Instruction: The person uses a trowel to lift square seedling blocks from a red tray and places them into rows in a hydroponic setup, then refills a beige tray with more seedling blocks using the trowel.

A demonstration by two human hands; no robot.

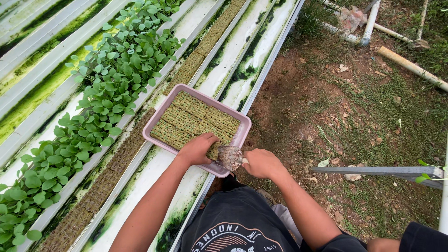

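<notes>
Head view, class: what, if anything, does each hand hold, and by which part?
The right hand grips a small dirt-crusted metal trowel by its handle end. The left hand holds nothing, resting on green sponge cubes in the pink plastic tray.

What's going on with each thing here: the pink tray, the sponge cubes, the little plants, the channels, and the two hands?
Pink tray: resting across white channels, mostly full.
Sponge cubes: packed in a flat sheet, near corner partly missing.
Left hand: pressing on the cubes.
Right hand: gripping a worn flat tool.
Seedlings: green, upright in one channel.
Channels: algae-stained.
</notes>
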